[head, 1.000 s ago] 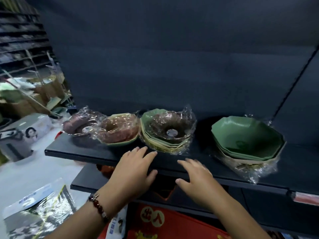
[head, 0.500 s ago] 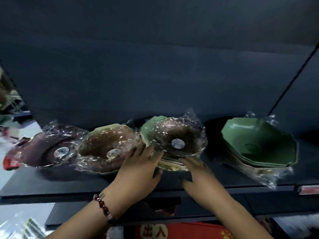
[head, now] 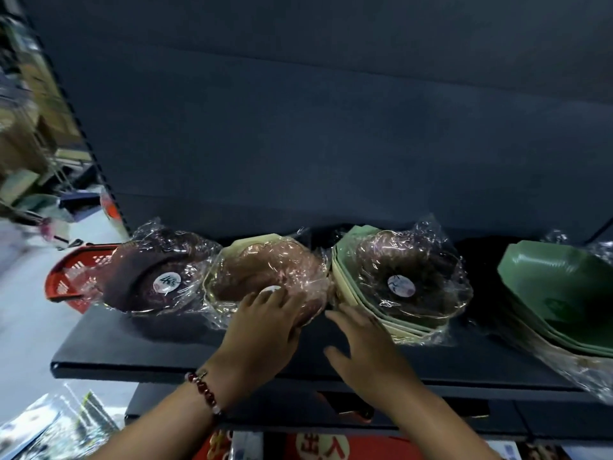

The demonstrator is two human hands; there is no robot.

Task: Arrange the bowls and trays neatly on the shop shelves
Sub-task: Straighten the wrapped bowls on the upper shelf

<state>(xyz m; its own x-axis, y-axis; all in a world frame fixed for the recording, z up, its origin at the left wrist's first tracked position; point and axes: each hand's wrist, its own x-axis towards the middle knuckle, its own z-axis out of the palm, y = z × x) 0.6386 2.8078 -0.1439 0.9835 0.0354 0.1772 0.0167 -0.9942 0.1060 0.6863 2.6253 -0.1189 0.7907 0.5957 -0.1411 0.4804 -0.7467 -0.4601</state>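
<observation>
1. A dark shelf (head: 139, 346) runs across in front of the person, with a dark back panel (head: 298, 127) rising behind it; both hands reach over its front edge.
2. Far to the right of the right hand, a stack of green octagonal bowls (head: 560, 293) sits in loose plastic at the shelf's right end.
3. Just beyond the right hand (head: 361, 353), touching its fingertips, lies a wrapped stack of pale green and cream bowls (head: 365, 313) with a brown bowl (head: 408, 277) nested on top, bearing a round white sticker.
4. Under the fingers of the left hand (head: 265, 330) is a brown bowl in a cream bowl (head: 265, 270), both plastic-wrapped.
5. To the left of the left hand rests a dark maroon wrapped bowl (head: 156, 280), tilted, with a white sticker.
6. Further left, past the shelf end, a red basket (head: 73, 277) shows.
7. The left hand lies flat and spread on the wrapped bowl, gripping nothing; a red bead bracelet (head: 204, 390) circles its wrist.
8. The right hand is likewise spread, fingers extended, holding nothing.
</observation>
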